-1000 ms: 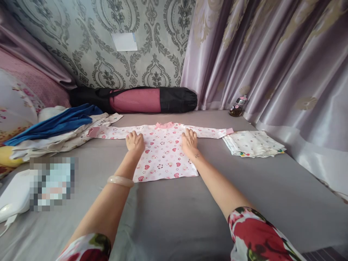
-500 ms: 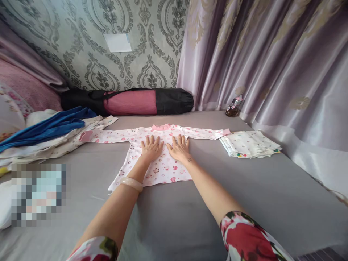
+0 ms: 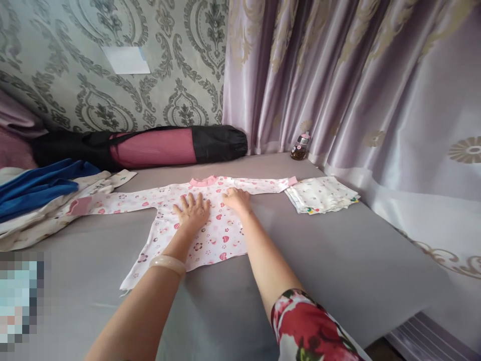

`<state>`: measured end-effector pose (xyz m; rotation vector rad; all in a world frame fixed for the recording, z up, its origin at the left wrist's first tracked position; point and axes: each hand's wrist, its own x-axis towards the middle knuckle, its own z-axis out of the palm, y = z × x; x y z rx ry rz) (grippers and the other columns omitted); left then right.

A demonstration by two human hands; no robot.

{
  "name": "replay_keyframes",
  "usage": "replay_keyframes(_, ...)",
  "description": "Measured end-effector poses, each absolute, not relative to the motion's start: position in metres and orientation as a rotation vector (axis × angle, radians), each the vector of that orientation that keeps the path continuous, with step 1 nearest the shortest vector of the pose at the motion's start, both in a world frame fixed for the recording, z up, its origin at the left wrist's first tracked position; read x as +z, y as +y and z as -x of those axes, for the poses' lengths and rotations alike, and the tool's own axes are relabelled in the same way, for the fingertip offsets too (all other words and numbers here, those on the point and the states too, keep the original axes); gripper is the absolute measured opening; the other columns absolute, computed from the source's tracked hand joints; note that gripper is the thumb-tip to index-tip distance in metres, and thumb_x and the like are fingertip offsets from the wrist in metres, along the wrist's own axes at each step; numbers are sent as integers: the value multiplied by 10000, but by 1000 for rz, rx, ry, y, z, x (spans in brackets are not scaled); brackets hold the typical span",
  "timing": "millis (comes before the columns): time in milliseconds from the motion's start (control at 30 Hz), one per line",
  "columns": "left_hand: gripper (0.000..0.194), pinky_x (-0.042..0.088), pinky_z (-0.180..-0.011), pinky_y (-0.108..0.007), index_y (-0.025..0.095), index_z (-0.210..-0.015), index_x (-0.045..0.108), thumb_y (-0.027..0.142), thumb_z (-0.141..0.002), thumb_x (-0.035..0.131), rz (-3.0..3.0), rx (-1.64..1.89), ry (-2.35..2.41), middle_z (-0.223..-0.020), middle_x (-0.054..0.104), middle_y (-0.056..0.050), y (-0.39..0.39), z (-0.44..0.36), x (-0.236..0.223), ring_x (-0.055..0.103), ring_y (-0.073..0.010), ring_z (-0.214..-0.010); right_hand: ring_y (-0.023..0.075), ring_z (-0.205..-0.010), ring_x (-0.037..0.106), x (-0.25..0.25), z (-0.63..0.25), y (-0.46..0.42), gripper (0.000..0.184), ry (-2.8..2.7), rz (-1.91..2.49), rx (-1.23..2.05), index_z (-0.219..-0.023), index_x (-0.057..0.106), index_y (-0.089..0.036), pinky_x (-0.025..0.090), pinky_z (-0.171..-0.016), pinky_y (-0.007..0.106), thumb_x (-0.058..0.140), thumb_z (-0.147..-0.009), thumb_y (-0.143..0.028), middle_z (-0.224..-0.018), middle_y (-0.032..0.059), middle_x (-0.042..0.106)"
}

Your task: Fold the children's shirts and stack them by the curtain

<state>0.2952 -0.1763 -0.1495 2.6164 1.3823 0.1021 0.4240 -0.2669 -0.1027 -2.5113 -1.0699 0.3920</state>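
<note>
A small white long-sleeved shirt (image 3: pixel 221 235) with pink hearts and a pink collar lies spread flat on the grey bed (image 3: pixel 338 260). My left hand (image 3: pixel 192 212) rests flat on its chest with the fingers spread; a pale bangle sits on that wrist. My right hand (image 3: pixel 236 198) lies on the shirt's upper right part, near the right shoulder, with its fingers curled down onto the cloth. Both sleeves stretch out sideways. To the right of the right cuff lies a folded stack of white printed clothes (image 3: pixel 321 194).
A heap of clothes with a blue garment (image 3: pixel 35 185) lies at the left. A pink mat in a black bag (image 3: pixel 150 147) runs along the patterned wall. A small bottle (image 3: pixel 300 147) stands by the lilac curtain (image 3: pixel 356 85). The bed's edge drops off at the lower right.
My hands slid from the shirt's sides to its middle. The right hand then went up toward the right shoulder and curled. The view swung to the right.
</note>
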Motion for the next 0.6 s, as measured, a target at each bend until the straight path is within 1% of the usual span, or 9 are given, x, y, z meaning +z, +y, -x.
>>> replay_keyframes(100, 672, 126, -1128, -687, 197, -1537, 320, 515, -965, 168, -2617, 93, 1383, -1622, 234, -146, -178, -295, -147, 129, -419, -1487, 222, -994, 641, -108, -439, -270, 176, -692, 2209, 435, -894, 718, -219, 434, -896, 312, 580, -822, -300, -968, 37, 735)
replay_keyframes(167, 674, 125, -1128, -687, 193, -1536, 321, 513, -964, 166, -2623, 94, 1376, -1622, 235, -147, -179, -295, -147, 132, -421, -1485, 185, -840, 649, -112, -449, -271, 142, -531, 2088, 417, -823, 710, -211, 458, -767, 255, 604, -779, -296, -797, -10, 709)
replay_keyframes(233, 675, 124, -1127, -687, 194, -1537, 318, 511, -963, 160, -2621, 83, 1379, -1624, 230, -144, -179, -295, -146, 129, -420, -1486, 152, -715, 622, -113, -459, -273, 154, -433, 2066, 363, -811, 704, -198, 454, -677, 229, 589, -772, -292, -694, -32, 665)
replay_keyframes(333, 679, 119, -1130, -683, 204, -1546, 297, 512, -962, 143, -2610, 44, 1397, -1632, 208, -133, -179, -296, -146, 112, -412, -1492, 125, -624, 580, -112, -476, -279, 205, -230, 2034, 250, -870, 707, -180, 445, -619, 221, 547, -761, -248, -657, -36, 642)
replay_keyframes(400, 684, 116, -1134, -679, 205, -1551, 286, 516, -961, 133, -2611, 30, 1402, -1635, 200, -130, -179, -296, -145, 106, -406, -1494, 138, -648, 591, -111, -489, -288, 283, -72, 2021, 160, -949, 707, -168, 457, -633, 237, 510, -751, -215, -704, -17, 662)
replay_keyframes(433, 685, 117, -1135, -677, 204, -1551, 287, 516, -960, 132, -2613, 28, 1404, -1634, 202, -130, -179, -296, -145, 107, -405, -1494, 155, -691, 607, -111, -496, -294, 327, 9, 2019, 115, -994, 704, -161, 468, -659, 254, 493, -748, -203, -751, 4, 676)
replay_keyframes(533, 680, 122, -1132, -679, 199, -1548, 294, 507, -962, 135, -2620, 33, 1408, -1631, 211, -133, -181, -296, -143, 115, -408, -1492, 246, -897, 633, -111, -512, -312, 422, 234, 2019, 3, -1117, 680, -149, 485, -786, 351, 480, -749, -201, -937, 92, 687)
replay_keyframes(600, 674, 126, -1131, -681, 194, -1546, 299, 500, -965, 144, -2618, 41, 1405, -1629, 216, -137, -182, -297, -141, 121, -410, -1491, 307, -1035, 596, -114, -518, -321, 464, 334, 2017, -39, -1185, 653, -153, 466, -867, 423, 500, -753, -225, -1063, 145, 658)
